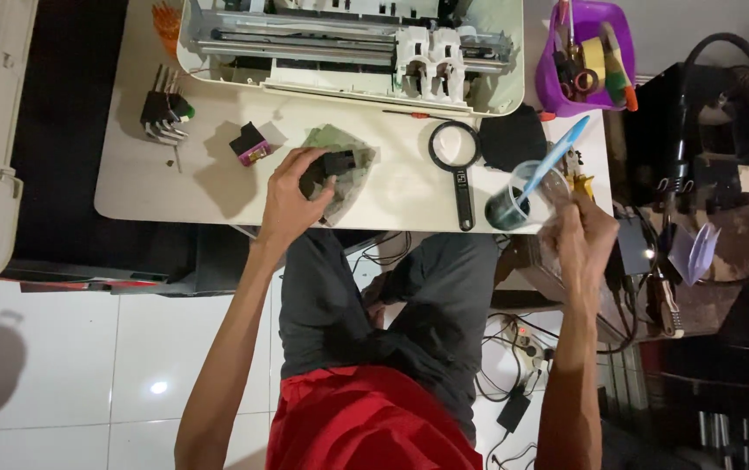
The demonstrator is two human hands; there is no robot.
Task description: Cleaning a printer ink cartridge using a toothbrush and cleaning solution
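The left hand (292, 204) is gripping a small black ink cartridge (332, 165) over a crumpled cloth (350, 178) on the white bench (157, 187); the blurred right hand (581, 239), fingers unreadable, is hovering beside a clear plastic cup (527, 196). The opened printer (348, 48) is lying cartridge-less.

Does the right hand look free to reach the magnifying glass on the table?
Probably yes. The right hand hovers at the table's edge by the clear cup; the magnifying glass lies uncovered just beyond that cup. What the hand holds is blurred.
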